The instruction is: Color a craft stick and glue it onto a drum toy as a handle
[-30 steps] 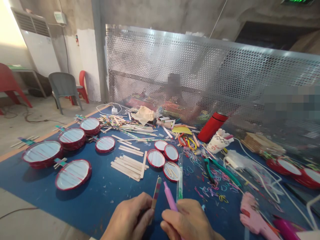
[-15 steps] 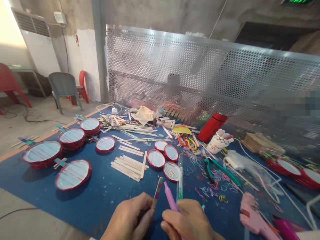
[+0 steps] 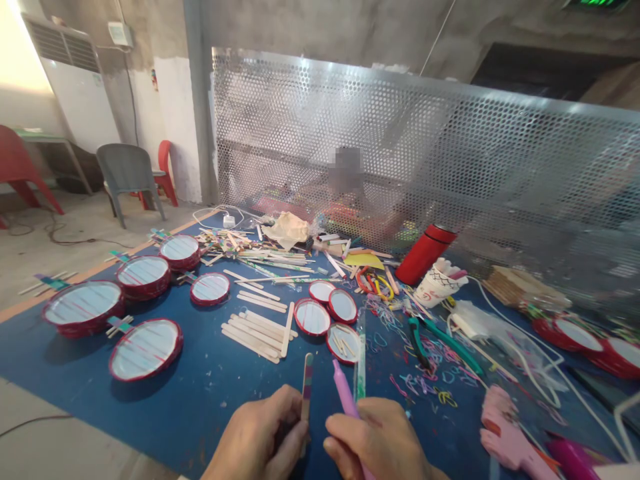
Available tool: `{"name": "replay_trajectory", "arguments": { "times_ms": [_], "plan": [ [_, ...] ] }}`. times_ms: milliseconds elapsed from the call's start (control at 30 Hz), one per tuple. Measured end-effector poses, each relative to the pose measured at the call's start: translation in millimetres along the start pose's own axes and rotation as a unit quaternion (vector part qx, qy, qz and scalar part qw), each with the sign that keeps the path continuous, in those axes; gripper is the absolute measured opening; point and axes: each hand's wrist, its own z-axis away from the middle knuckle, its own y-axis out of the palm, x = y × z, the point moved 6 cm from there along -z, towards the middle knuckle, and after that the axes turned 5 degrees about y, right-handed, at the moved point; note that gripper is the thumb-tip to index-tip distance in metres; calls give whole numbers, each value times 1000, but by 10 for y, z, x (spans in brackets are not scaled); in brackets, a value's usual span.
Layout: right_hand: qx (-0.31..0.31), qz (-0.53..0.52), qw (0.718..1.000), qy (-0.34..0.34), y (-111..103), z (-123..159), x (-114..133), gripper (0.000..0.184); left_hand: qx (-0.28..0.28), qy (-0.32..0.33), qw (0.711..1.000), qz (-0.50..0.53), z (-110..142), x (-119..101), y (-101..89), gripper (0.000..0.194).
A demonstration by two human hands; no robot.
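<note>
My left hand (image 3: 265, 433) pinches a wooden craft stick (image 3: 307, 383) held upright, its upper part coloured in dark green and purple bands. In my right hand (image 3: 375, 437) is a purple marker pen (image 3: 343, 387), its narrow tip pointing up and away from me. The pen tip is apart from the stick, a little to its right. Beyond my hands, a row of plain craft sticks (image 3: 253, 335) lies on the blue table (image 3: 200, 413). Next to them are several small red-rimmed round discs (image 3: 313, 317), one with short stick pieces (image 3: 344, 343) on it.
Larger red-rimmed discs with sticks (image 3: 145, 350) stand at left. Loose rubber bands (image 3: 425, 380), green-handled pliers (image 3: 453, 343) and a pink glue gun (image 3: 507, 427) lie at right. Behind are a red bottle (image 3: 425, 253), a paper cup of pens (image 3: 435, 287) and a perforated metal screen (image 3: 400, 147).
The craft stick has turned from a rightward lean to nearly upright. The marker tip has shifted slightly right, away from the stick.
</note>
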Motion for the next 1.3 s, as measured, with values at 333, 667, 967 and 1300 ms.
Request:
{"name": "replay_trajectory", "arguments": {
  "times_ms": [333, 667, 967, 1300],
  "plan": [
    [66, -39, 997, 5, 161, 32, -107, 11, 10, -12, 1000, 10, 7, -4, -12, 15],
    [164, -21, 986, -4, 330, 107, -104, 26, -15, 24, 999, 18, 17, -3, -15, 18],
    [196, -13, 980, 11, 410, 160, -123, 29, -3, 19, 999, 38, 27, 42, 33, 22],
    [220, -17, 975, 30, 425, 193, -165, 26, -10, 39, 999, 14, 11, 54, 25, 20]
  ]
}}
